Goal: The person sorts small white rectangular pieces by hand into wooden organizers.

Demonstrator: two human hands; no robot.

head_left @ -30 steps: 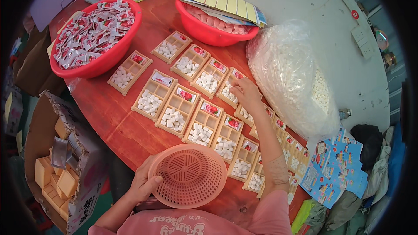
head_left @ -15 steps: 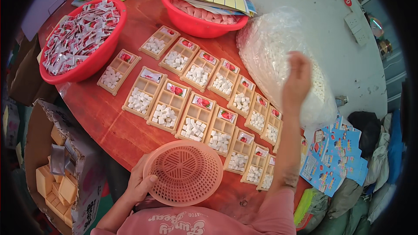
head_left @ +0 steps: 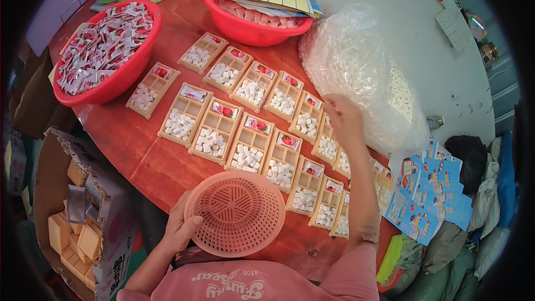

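My left hand [head_left: 181,227] grips the rim of a round pink plastic basket [head_left: 234,214], its thumb over the edge. The slotted bottom of this basket shows, with nothing visible lying in it. My right hand [head_left: 344,117] is over the far row of small beige compartment trays, beside a clear plastic bag [head_left: 348,50] of white cubes; motion smears its fingers. Two rows of these trays cross the table, such as a near one [head_left: 248,149]. Each holds white cubes [head_left: 247,158] at one end and a small strawberry-printed sachet [head_left: 257,125] in an upper compartment.
A red basin [head_left: 146,50] heaped with sachets stands at the left. Another red basin [head_left: 253,30] at the back carries printed cards. Blue leaflets [head_left: 429,189] lie at the right edge. A cardboard box [head_left: 114,212] of beige trays stands at the lower left.
My right hand has moved left and nearer, from over the plastic bag to the far row of trays. My left hand still holds the basket, almost in the same place.
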